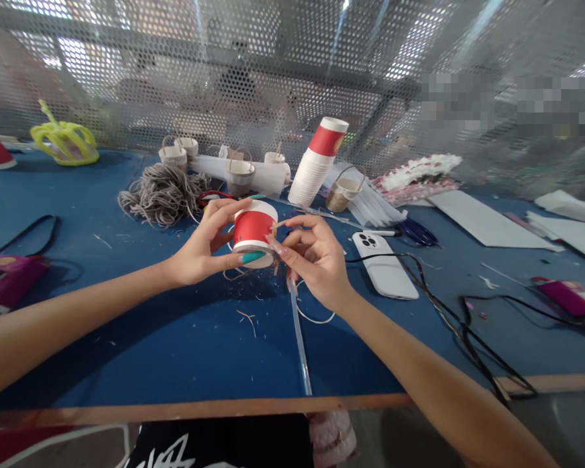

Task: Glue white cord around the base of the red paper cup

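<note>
The left hand (199,250) grips a red paper cup (253,233) by its side, thumb under the base and fingers over the rim, holding it tilted above the blue table (175,338). The right hand (314,260) is closed in a pinch on a thin strand of twine (279,224) just beside the cup's rim, with a clear glue stick (299,341) running from under that hand toward the near table edge. The cup's lower band looks as if it has some pale twine on it, but most of its wall is bare red, so I judge the wrapping to be at an early stage; how much is fixed I cannot tell, since the fingers hide the base. Behind the cup lie several small baskets (238,174) already covered in twine and fitted with handles, which suggests earlier pieces are finished. Beyond the cup to the left sits a loose heap of twine (163,192), and behind it to the right leans a stack of cups (316,162) not yet used, so plenty appears left. Right of the cup a white phone (385,263) lies flat with a black cable (448,312) across it. Far left of the cup a pink glue gun (7,279) rests on the table, and another (572,299) lies far right.
</note>
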The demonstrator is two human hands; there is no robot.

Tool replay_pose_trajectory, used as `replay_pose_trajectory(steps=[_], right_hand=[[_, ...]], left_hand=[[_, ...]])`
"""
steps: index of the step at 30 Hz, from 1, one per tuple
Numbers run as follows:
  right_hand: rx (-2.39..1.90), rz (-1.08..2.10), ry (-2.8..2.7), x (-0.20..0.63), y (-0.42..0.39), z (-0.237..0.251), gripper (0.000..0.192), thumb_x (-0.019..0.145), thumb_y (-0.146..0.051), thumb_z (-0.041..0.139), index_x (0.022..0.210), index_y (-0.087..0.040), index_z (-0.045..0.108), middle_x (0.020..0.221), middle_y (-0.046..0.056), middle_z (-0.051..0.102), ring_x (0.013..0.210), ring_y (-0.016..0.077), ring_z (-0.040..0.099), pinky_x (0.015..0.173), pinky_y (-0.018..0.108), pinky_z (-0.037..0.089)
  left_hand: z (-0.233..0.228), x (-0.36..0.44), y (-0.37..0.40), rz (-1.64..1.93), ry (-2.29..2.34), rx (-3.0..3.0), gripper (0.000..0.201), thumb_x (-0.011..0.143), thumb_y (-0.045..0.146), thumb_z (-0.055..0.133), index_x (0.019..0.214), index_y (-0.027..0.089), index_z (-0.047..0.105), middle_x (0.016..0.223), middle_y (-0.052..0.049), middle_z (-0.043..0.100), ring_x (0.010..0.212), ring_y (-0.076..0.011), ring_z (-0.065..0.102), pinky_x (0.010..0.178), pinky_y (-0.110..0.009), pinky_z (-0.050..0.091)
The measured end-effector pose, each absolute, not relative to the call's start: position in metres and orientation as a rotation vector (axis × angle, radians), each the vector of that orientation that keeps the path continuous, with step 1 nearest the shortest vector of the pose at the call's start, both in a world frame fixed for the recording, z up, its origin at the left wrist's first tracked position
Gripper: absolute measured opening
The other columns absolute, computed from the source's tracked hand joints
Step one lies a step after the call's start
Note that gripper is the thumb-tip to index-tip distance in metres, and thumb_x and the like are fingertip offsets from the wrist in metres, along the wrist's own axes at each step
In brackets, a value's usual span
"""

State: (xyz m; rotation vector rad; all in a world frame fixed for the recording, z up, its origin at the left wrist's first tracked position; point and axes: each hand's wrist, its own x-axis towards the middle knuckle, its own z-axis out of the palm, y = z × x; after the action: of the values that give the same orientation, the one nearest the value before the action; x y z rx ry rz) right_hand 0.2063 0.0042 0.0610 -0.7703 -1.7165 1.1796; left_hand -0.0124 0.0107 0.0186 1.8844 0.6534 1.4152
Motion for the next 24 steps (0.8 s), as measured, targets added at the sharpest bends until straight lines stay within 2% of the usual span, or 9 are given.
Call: replay_pose_trajectory(steps=[6, 10, 14, 18, 21, 24], right_hand=[[-0.759, 1.300, -1.631, 0.207, 0.005, 0.051, 0.036, 0.082, -0.037, 0.071, 0.106, -0.030, 0.045, 0.081, -0.007, 0.056, 0.042, 0.0070, 0.055, 0.039, 0.025, 0.050], [-0.773, 1.335, -1.619, 0.205, 0.010, 0.041, 0.039, 0.079, -0.036, 0.073, 0.106, -0.029, 0.046, 0.083, -0.005, 0.053, 0.055, 0.0099, 0.059, 0.046, 0.026, 0.054], [-0.867, 1.278, -1.568, 0.203, 0.015, 0.032, 0.036, 0.072, -0.033, 0.076, 0.096, -0.025, 0.050, 0.084, -0.002, 0.055, 0.074, 0.0140, 0.061, 0.063, 0.030, 0.059], [-1.079, 1.300, -1.483, 0.205, 0.021, 0.025, 0.025, 0.073, -0.033, 0.070, 0.086, -0.022, 0.050, 0.083, 0.000, 0.056, 0.079, 0.0163, 0.064, 0.078, 0.040, 0.059], [-1.166, 1.104, -1.560, 0.208, 0.024, 0.022, 0.022, 0.074, -0.032, 0.065, 0.087, -0.021, 0.050, 0.090, 0.004, 0.058, 0.081, 0.0177, 0.062, 0.076, 0.042, 0.057], [-1.018, 0.701, -1.732, 0.211, 0.022, 0.024, 0.026, 0.076, -0.027, 0.064, 0.098, -0.023, 0.052, 0.106, 0.009, 0.060, 0.095, 0.0218, 0.061, 0.082, 0.044, 0.055]], left_hand=[[0.008, -0.018, 0.012, 1.469, 0.638, 1.914, 0.073, 0.076, 0.041, 0.078, 0.141, 0.036, 0.047, 0.140, -0.009, 0.036, 0.134, -0.0360, 0.046, 0.106, -0.050, 0.053], [0.000, -0.020, 0.013, 1.508, 0.657, 1.895, 0.075, 0.076, 0.043, 0.077, 0.143, 0.036, 0.044, 0.143, -0.010, 0.035, 0.131, -0.0358, 0.050, 0.105, -0.049, 0.053], [-0.005, -0.021, 0.015, 1.577, 0.688, 1.915, 0.077, 0.074, 0.048, 0.077, 0.143, 0.037, 0.043, 0.142, -0.008, 0.034, 0.132, -0.0355, 0.047, 0.105, -0.048, 0.053], [-0.005, -0.022, 0.013, 1.690, 0.730, 1.936, 0.080, 0.073, 0.051, 0.077, 0.144, 0.038, 0.041, 0.143, -0.007, 0.031, 0.130, -0.0343, 0.046, 0.104, -0.048, 0.053], [-0.005, -0.023, 0.011, 1.761, 0.796, 1.959, 0.078, 0.076, 0.052, 0.074, 0.145, 0.041, 0.038, 0.145, -0.006, 0.028, 0.130, -0.0339, 0.044, 0.104, -0.050, 0.053], [-0.005, -0.023, 0.010, 1.732, 0.868, 1.992, 0.079, 0.077, 0.052, 0.073, 0.146, 0.040, 0.036, 0.147, -0.006, 0.027, 0.137, -0.0356, 0.037, 0.109, -0.052, 0.048]])
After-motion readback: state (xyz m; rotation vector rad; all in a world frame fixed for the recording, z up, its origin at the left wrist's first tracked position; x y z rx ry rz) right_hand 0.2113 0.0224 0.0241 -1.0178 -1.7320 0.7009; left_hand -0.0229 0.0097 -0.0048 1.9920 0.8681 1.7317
